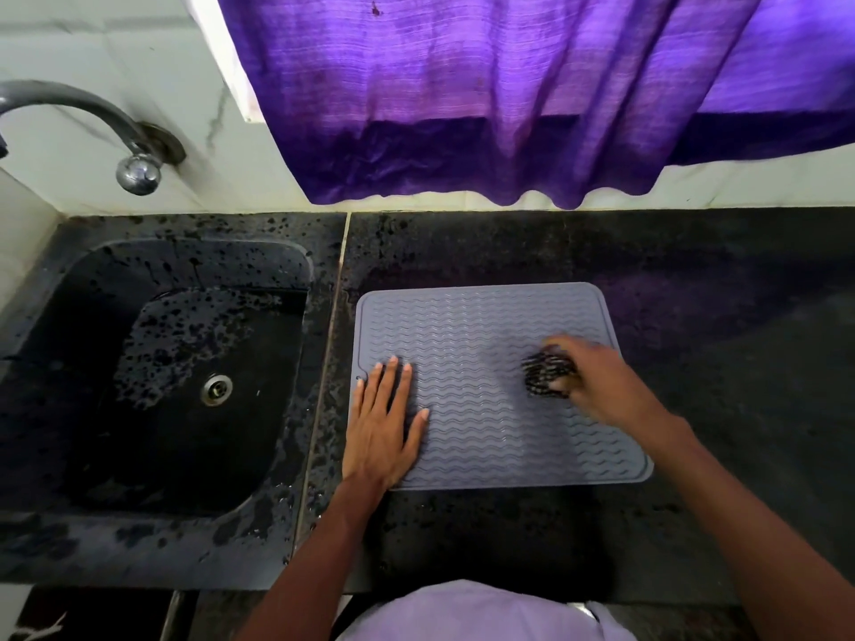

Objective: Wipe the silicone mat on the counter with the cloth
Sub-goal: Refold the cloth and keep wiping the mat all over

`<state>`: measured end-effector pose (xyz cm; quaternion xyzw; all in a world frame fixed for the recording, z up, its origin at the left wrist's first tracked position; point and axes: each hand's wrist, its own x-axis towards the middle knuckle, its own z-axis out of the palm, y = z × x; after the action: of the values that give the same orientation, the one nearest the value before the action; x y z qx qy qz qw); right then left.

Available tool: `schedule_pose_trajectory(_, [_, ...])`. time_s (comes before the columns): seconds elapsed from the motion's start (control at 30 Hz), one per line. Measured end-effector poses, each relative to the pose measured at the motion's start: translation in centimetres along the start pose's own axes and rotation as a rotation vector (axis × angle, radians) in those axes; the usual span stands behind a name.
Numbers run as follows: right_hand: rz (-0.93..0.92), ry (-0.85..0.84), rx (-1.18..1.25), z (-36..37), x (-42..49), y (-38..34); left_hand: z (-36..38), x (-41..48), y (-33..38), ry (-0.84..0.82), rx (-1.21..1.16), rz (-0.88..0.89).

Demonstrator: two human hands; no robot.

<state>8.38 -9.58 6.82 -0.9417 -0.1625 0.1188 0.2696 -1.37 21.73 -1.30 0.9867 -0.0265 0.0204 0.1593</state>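
A grey silicone mat with wavy ridges lies flat on the black counter. My left hand presses flat on the mat's near left part, fingers straight and spread. My right hand grips a bunched dark patterned cloth and holds it against the mat's right side. The right hand and cloth are blurred by motion.
A black sink with a metal drain sits to the left of the mat, wet with droplets. A metal tap comes from the tiled wall above it. A purple curtain hangs over the counter's back edge.
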Motion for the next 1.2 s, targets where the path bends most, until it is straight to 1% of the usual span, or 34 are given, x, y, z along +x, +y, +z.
schedule_pose_trajectory(0.07, [-0.132,-0.046,0.086,1.8,1.4,-3.2,0.1,-0.1,0.0,0.002,0.008,-0.007])
schedule_pose_trajectory(0.1, [-0.182,-0.065,0.078,2.9,2.0,-4.4,0.2,-0.1,0.0,0.004,0.002,-0.010])
schedule_pose_trajectory(0.2, [-0.230,-0.038,-0.086,5.3,3.2,-5.6,0.2,0.0,-0.1,0.016,-0.028,-0.010])
schedule_pose_trajectory(0.37, [-0.157,-0.047,-0.118,3.6,2.0,-2.1,0.2,0.0,-0.2,0.026,-0.048,-0.004])
schedule_pose_trajectory(0.43, [-0.085,-0.027,-0.115,2.2,1.1,0.1,0.2,-0.1,-0.2,0.027,-0.052,-0.002])
schedule_pose_trajectory(0.57, [0.125,-0.010,-0.122,-0.7,-0.7,3.2,0.2,0.0,-0.1,0.029,-0.052,0.007])
schedule_pose_trajectory(0.63, [0.179,0.002,-0.173,-1.5,-1.2,3.5,0.2,0.0,-0.1,0.027,-0.051,0.007])
schedule_pose_trajectory(0.7, [0.150,0.020,-0.212,-1.6,-1.1,2.9,0.2,0.1,-0.1,0.026,-0.048,0.006])
schedule_pose_trajectory(0.73, [0.114,0.026,-0.182,-1.3,-0.7,2.3,0.2,0.0,-0.1,0.025,-0.048,0.006])
schedule_pose_trajectory(0.83, [-0.093,0.048,-0.009,0.7,1.2,-0.9,0.2,0.0,-0.2,0.027,-0.051,0.007])
schedule_pose_trajectory(0.93, [-0.231,0.046,0.018,3.6,3.1,-3.9,0.2,0.0,-0.2,0.016,-0.038,-0.002])
schedule_pose_trajectory(1.0, [-0.243,0.044,-0.081,5.4,3.8,-4.7,0.3,0.1,-0.1,-0.002,-0.010,-0.012])
schedule_pose_trajectory(1.07, [-0.210,0.025,-0.172,6.1,3.8,-4.3,0.3,0.1,-0.1,-0.022,0.027,-0.020])
schedule_pose_trajectory(1.2, [-0.147,0.014,-0.229,4.2,2.5,-1.7,0.2,0.1,0.0,-0.034,0.064,-0.025])
